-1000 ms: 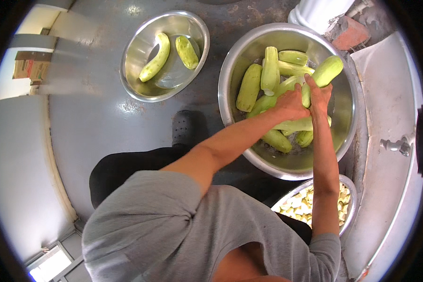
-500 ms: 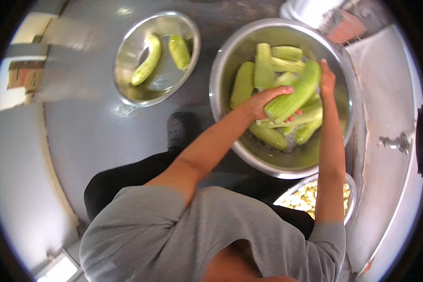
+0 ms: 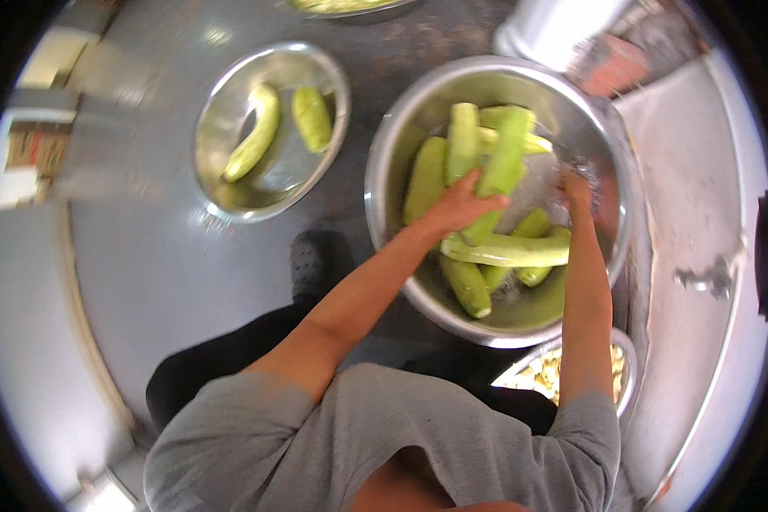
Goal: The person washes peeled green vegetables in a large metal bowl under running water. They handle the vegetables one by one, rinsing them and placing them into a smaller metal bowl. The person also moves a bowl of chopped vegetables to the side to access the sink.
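A large steel basin (image 3: pixel 382 179) holds several long, pale green peeled gourds in water. My left hand (image 3: pixel 465 207) is closed around one peeled gourd (image 3: pixel 505 154), which slants upright over the others. At the basin's right side, my right hand (image 3: pixel 575 186) dips into splashing water, its fingers hidden. Nearest to it lies a pale gourd (image 3: pixel 512 251) stretched crosswise below both hands. More gourds, among them a broad one (image 3: pixel 425 179), rest against the left wall.
A smaller steel bowl (image 3: pixel 337 128) with two gourds stands on the grey floor to the left. Below the basin, a bowl (image 3: pixel 630 375) of pale cut pieces sits by my right arm. A tap (image 3: pixel 706 280) projects at right; a white container (image 3: pixel 563 30) and brick (image 3: pixel 614 66) lie beyond.
My left hand has swung its gourd leftward and more upright. My right hand has moved from beside that gourd down into the water, which now splashes. The whole view has shifted slightly.
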Demonstrator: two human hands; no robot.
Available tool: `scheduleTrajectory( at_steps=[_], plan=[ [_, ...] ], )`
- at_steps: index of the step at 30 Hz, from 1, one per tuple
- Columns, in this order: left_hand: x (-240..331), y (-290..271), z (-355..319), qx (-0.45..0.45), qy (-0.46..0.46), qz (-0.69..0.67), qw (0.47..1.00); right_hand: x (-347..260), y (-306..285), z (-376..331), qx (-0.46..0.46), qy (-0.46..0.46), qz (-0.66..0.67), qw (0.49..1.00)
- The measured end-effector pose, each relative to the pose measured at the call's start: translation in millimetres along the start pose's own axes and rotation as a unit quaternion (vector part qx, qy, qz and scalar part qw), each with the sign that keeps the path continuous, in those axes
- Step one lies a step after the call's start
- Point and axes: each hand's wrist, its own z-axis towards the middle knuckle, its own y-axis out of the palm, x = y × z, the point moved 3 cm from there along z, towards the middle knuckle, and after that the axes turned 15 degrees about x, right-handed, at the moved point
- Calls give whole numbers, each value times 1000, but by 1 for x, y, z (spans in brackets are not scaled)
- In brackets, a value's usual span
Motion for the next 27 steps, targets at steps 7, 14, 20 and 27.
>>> scheduleTrajectory(
  at_steps=[7,14,20,27],
  plan=[
    [-1,6,-10,-83,-222,-306,922,-81,48,-140,-211,63,116,968],
    [19,51,-17,-51,-169,-295,939,-117,85,-307,-74,-598,-260,755],
    [29,64,-53,-135,45,-158,977,-155,39,-188,125,-426,-199,874],
    [2,54,-50,-58,-27,-148,987,-177,8,-176,61,-141,274,949]
  ],
)
